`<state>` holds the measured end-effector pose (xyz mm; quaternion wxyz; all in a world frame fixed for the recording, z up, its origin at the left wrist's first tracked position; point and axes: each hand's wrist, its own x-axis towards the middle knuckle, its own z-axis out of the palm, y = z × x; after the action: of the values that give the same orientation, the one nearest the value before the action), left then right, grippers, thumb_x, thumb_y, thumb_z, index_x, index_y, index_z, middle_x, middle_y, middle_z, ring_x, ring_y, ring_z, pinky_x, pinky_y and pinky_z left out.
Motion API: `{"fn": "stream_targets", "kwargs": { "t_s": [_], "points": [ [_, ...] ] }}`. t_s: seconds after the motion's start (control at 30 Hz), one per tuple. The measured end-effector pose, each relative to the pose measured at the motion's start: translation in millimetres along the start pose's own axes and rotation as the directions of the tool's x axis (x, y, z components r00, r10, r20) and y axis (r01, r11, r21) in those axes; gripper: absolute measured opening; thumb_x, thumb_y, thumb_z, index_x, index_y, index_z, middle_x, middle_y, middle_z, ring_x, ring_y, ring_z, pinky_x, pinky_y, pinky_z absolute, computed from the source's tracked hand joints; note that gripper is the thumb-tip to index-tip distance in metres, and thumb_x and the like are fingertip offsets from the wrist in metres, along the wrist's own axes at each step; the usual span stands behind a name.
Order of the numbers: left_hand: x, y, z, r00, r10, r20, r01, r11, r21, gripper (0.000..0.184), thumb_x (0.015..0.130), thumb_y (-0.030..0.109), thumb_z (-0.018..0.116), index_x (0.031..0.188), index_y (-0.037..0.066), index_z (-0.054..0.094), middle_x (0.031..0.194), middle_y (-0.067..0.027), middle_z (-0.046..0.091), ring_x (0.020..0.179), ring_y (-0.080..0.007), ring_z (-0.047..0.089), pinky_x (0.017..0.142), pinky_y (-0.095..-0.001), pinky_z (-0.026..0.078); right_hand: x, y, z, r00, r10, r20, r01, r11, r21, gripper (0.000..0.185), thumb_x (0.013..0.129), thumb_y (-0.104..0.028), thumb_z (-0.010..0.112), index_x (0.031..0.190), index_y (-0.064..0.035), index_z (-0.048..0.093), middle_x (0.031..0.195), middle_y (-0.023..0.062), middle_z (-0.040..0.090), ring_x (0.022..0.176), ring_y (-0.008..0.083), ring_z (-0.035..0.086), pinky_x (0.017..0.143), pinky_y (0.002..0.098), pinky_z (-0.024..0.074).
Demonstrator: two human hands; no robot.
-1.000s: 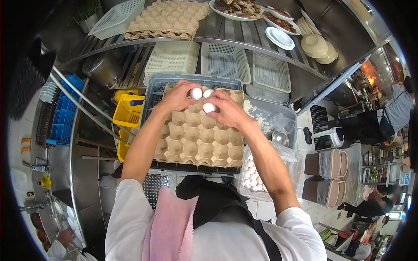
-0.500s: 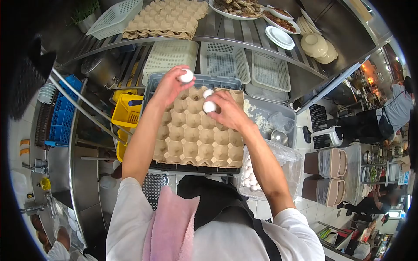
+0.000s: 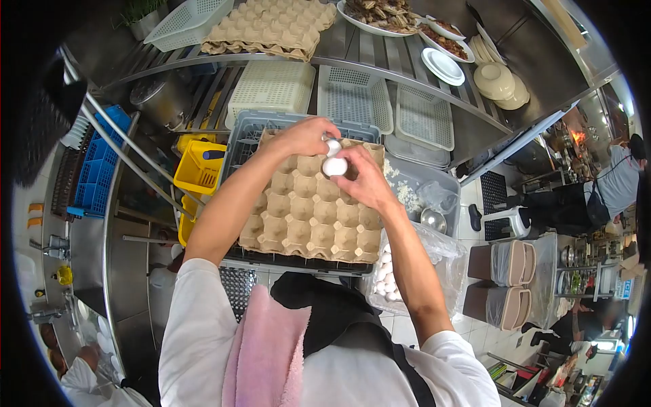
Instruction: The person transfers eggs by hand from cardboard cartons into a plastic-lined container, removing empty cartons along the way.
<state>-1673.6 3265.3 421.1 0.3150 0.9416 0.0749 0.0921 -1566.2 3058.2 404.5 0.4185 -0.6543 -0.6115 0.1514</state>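
Stainless-steel slatted shelving (image 3: 369, 49) crosses the far side of a white-tiled kitchen, bearing stacked brown pulp trays (image 3: 271, 27); below it, a square brown moulded-pulp egg tray (image 3: 308, 224) lies flat over a grey slatted plastic crate (image 3: 239, 132), which presumably serves as a level stand in front of the body. Right hand (image 3: 363, 178): the grip is parted only to an egg's width, thumb and bent fingers closed about the sides of a smooth white egg (image 3: 334, 167) over the tray's far half; such light side contact probably spares the brittle shell. Left hand (image 3: 305, 136): the fingers curl down at a second white egg (image 3: 332, 147), just beyond the first; whether this grip bears its weight or merely touches it cannot be told. Beside the tray's near right corner, below the right forearm, a tub lined with clear plastic film (image 3: 449, 258) contains loose white eggs (image 3: 388, 278); its position places them within easy reach of the right hand.
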Motion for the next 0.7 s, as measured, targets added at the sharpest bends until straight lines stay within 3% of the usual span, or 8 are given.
{"fn": "stream_targets", "kwargs": {
  "t_s": [0.07, 0.27, 0.33, 0.37, 0.43, 0.57, 0.63, 0.7],
  "points": [
    [4.1, 7.2, -1.2, 0.978, -0.127, 0.167, 0.121, 0.991, 0.049, 0.044, 0.072, 0.009, 0.075, 0.116, 0.006, 0.070, 0.119, -0.0148, 0.066, 0.115, -0.0315, 0.061, 0.097, -0.0385, 0.049, -4.9, -1.2, 1.3, 0.998, 0.064, -0.008, -0.064, 0.996, 0.057, 0.045, 0.079, -0.008, 0.077, 0.120, -0.0079, 0.061, 0.115, 0.0119, 0.058, 0.111, 0.0296, 0.057, 0.095, 0.0389, 0.0481],
    [10.6, 5.5, -5.5, 0.966, -0.112, 0.234, 0.100, 0.993, 0.066, 0.048, 0.071, 0.009, 0.076, 0.118, 0.005, 0.068, 0.112, -0.0122, 0.069, 0.102, -0.0289, 0.067, 0.090, -0.0377, 0.053, -15.2, 7.9, 0.7, 0.961, 0.270, -0.064, -0.206, 0.848, 0.488, 0.046, 0.082, -0.011, 0.078, 0.124, -0.0069, 0.059, 0.115, 0.0084, 0.064, 0.106, 0.0238, 0.064, 0.093, 0.0363, 0.0508],
    [9.7, 4.8, -7.4, 0.971, -0.096, 0.219, 0.099, 0.995, -0.004, 0.049, 0.072, 0.010, 0.076, 0.120, 0.005, 0.067, 0.109, -0.0109, 0.069, 0.093, -0.0253, 0.068, 0.083, -0.0359, 0.054, -15.2, 11.6, -6.1, 0.900, 0.430, -0.069, -0.160, 0.474, 0.866, 0.038, 0.086, -0.012, 0.071, 0.122, -0.0066, 0.060, 0.113, 0.0080, 0.067, 0.105, 0.0245, 0.065, 0.093, 0.0364, 0.0524],
    [9.7, 4.8, -8.0, 0.975, -0.084, 0.205, 0.102, 0.992, -0.076, 0.050, 0.073, 0.010, 0.075, 0.121, 0.005, 0.066, 0.106, -0.0096, 0.070, 0.085, -0.0217, 0.069, 0.076, -0.0341, 0.055, -19.4, 13.5, -12.6, 0.898, 0.432, -0.077, -0.155, 0.476, 0.866, 0.038, 0.086, -0.012, 0.071, 0.122, -0.0066, 0.060, 0.113, 0.0080, 0.067, 0.105, 0.0245, 0.065, 0.093, 0.0364, 0.0524],
    [8.9, 4.2, -7.9, 0.969, -0.135, 0.207, 0.183, 0.954, -0.239, 0.049, 0.075, 0.009, 0.073, 0.123, 0.005, 0.065, 0.104, -0.0083, 0.070, 0.080, -0.0183, 0.067, 0.070, -0.0312, 0.055, -27.2, 6.5, -31.6, 0.906, 0.424, -0.002, 0.004, -0.004, 1.000, 0.028, 0.090, -0.013, 0.062, 0.117, -0.0053, 0.061, 0.113, 0.0099, 0.067, 0.105, 0.0259, 0.065, 0.091, 0.0392, 0.0552],
    [11.8, -22.9, -1.0, 0.962, -0.180, 0.206, 0.274, 0.639, -0.719, 0.044, 0.084, 0.013, 0.066, 0.127, 0.003, 0.063, 0.104, -0.0062, 0.070, 0.071, -0.0132, 0.065, 0.060, -0.0257, 0.053, -64.6, 24.8, -62.3, 0.869, 0.479, 0.123, 0.041, -0.317, 0.948, 0.022, 0.092, -0.010, 0.057, 0.112, -0.0043, 0.061, 0.106, 0.0120, 0.067, 0.093, 0.0276, 0.068, 0.076, 0.0376, 0.0607],
    [5.3, -24.4, -1.7, 0.977, -0.198, 0.082, 0.160, 0.417, -0.895, 0.041, 0.089, 0.018, 0.060, 0.128, 0.003, 0.063, 0.103, -0.0061, 0.070, 0.074, -0.0135, 0.065, 0.061, -0.0266, 0.054, -106.9, 28.1, -82.8, 0.825, 0.554, 0.116, 0.035, -0.254, 0.967, 0.020, 0.094, -0.013, 0.059, 0.112, -0.0039, 0.061, 0.100, 0.0104, 0.067, 0.088, 0.0255, 0.069, 0.068, 0.0314, 0.0595],
    [-5.9, -13.2, -9.3, 0.938, -0.347, 0.001, 0.071, 0.189, -0.979, 0.043, 0.094, 0.025, 0.054, 0.130, 0.004, 0.061, 0.104, -0.0079, 0.070, 0.080, -0.0142, 0.065, 0.060, -0.0279, 0.053, -176.2, 44.3, -105.9, 0.831, 0.542, 0.125, -0.144, -0.008, 0.990, 0.022, 0.095, -0.018, 0.064, 0.111, -0.0042, 0.062, 0.098, 0.0080, 0.066, 0.085, 0.0218, 0.068, 0.063, 0.0276, 0.0565]
  ]
}}
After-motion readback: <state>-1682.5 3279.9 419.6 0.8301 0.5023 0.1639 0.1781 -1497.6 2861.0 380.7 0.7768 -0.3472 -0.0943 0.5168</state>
